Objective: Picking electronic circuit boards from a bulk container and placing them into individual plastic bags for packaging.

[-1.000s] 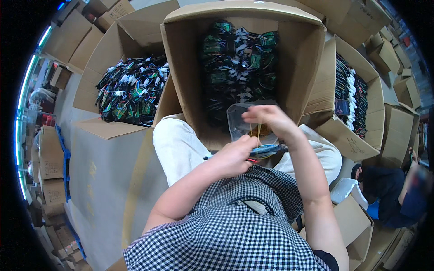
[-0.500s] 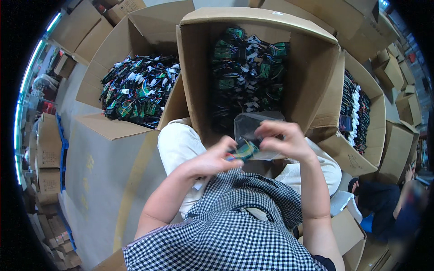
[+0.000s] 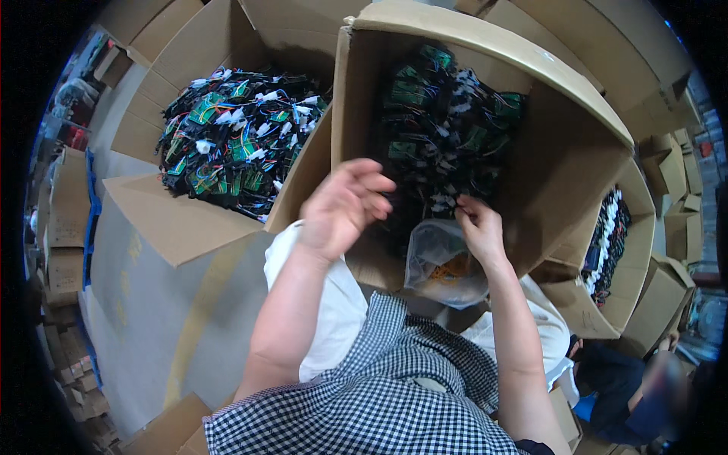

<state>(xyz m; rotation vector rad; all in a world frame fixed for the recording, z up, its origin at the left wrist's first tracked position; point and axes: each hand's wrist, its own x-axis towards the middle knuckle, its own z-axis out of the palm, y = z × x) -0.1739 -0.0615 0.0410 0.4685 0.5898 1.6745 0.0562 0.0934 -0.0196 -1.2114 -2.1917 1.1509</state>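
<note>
My left hand (image 3: 345, 210) is raised at the left side of the middle cardboard box (image 3: 569, 136), fingers apart and nothing visible in them. My right hand (image 3: 482, 230) reaches in at the front of that box, thumb and forefinger pinched together beside white connectors. Whatever may be between those fingertips is too small to make out. Inside the box lie rows of wired circuit boards (image 3: 409, 92) with black parts and white plugs. Below my right hand sits a clear plastic bag (image 3: 426, 254) holding thin orange bands or strands (image 3: 450, 268).
At the left, an open carton (image 3: 178, 227) holds a loose heap of wired green boards (image 3: 235, 148). Another carton (image 3: 641, 250) on the right contains black parts with white connectors (image 3: 607, 239). A person in dark clothes (image 3: 618, 394) sits at the lower right. Stacked boxes surround the area.
My hands have parted and moved forward from in front of my lap. The green wired board between them is no longer in my hands. The view has shifted, and the bag shows more fully.
</note>
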